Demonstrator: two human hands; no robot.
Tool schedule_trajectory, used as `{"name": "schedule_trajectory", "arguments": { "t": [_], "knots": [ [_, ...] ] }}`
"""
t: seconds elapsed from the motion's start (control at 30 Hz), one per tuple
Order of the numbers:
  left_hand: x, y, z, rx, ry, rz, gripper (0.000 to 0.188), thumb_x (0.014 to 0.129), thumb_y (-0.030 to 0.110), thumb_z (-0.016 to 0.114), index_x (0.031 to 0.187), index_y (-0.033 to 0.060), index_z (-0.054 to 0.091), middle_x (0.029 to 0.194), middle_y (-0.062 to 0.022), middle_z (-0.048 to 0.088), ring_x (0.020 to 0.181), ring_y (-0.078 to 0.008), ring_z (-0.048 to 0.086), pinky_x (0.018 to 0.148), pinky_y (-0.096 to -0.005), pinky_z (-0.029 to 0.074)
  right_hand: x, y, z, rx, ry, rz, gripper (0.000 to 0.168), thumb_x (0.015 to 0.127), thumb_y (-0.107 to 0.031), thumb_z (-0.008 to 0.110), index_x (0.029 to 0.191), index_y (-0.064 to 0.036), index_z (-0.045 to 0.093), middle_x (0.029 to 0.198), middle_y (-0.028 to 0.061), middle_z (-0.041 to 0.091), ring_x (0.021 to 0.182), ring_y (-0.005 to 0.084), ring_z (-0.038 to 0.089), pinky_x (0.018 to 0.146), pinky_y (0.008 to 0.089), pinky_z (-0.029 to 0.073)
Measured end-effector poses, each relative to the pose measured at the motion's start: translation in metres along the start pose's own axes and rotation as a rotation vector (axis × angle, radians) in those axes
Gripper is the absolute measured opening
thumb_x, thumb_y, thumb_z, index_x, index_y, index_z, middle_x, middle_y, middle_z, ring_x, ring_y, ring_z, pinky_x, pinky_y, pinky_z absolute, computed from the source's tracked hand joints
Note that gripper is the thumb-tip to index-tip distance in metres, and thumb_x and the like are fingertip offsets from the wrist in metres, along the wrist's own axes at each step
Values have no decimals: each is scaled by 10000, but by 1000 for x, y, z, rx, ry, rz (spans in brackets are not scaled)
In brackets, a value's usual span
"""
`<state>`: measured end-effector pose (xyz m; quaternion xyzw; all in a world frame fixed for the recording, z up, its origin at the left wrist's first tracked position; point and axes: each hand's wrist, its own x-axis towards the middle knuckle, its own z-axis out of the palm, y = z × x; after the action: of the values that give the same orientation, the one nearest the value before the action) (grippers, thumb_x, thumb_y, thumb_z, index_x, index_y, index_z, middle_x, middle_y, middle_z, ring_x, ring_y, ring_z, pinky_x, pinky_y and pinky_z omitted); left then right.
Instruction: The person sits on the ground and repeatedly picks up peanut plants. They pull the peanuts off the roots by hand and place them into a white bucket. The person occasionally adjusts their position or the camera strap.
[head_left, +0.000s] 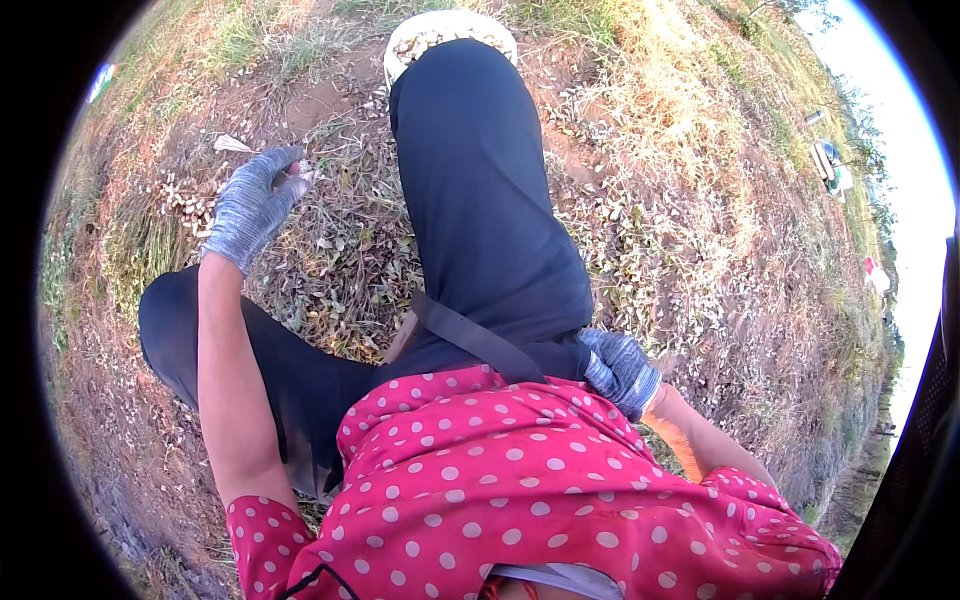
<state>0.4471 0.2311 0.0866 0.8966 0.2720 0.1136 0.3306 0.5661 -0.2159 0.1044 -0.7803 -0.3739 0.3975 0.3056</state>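
My left hand, in a grey knitted glove, is held over the ground at the left with thumb and fingers curled towards each other. Something small and pinkish shows at its fingertips; whether that is bare skin or a held thing is unclear. Beside and behind it, what look like unshelled peanuts lie in a heap. My right hand, gloved alike, rests against my hip and dark trousers, its fingers partly hidden. Beyond my knee stands a white container holding many more peanuts, partly covered by the knee.
Dry leaves, straw and grass cover the soil around my legs. A pale fan-shaped thing lies past my left hand. A dark strap crosses my lap, near a piece of wood. Farther right are a few blurred objects.
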Motion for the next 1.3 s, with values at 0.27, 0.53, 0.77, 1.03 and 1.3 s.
{"name": "schedule_trajectory", "arguments": {
  "t": [0.27,0.53,0.77,1.03,1.3],
  "knots": [
    [6,-7,14,81,-27,110,353,785,82,677,1128,37,607,927,-90,650,811,-176,606,758,-308,491,-18,25,16,-24,96,-311,523,950,-218,437,1408,-15,285,1466,221,253,1373,334,235,1098,381,234],
    [17,-28,22,159,-68,85,413,781,92,687,1178,51,582,950,-117,644,831,-223,623,773,-338,508,-3,7,12,-457,44,278,340,863,-257,501,1027,41,503,987,285,555,934,426,553,816,468,456],
    [24,-32,31,133,-103,117,399,793,55,666,1182,51,577,978,-119,638,867,-219,616,791,-333,498,-6,2,21,-421,243,315,370,820,-208,523,1093,39,496,1020,294,550,952,430,553,834,464,453],
    [24,-49,31,137,-125,82,432,794,11,640,1215,36,547,996,-105,609,880,-208,588,804,-319,482,23,51,50,220,498,-105,424,811,-63,470,1223,33,441,1187,237,498,1125,332,493,971,348,394],
    [32,-48,39,162,-196,105,431,808,23,627,1228,19,534,990,-104,601,867,-199,585,790,-311,476,41,96,61,-148,398,103,298,772,-84,493,1039,48,480,922,283,579,912,430,570,795,457,461]
  ]
}}
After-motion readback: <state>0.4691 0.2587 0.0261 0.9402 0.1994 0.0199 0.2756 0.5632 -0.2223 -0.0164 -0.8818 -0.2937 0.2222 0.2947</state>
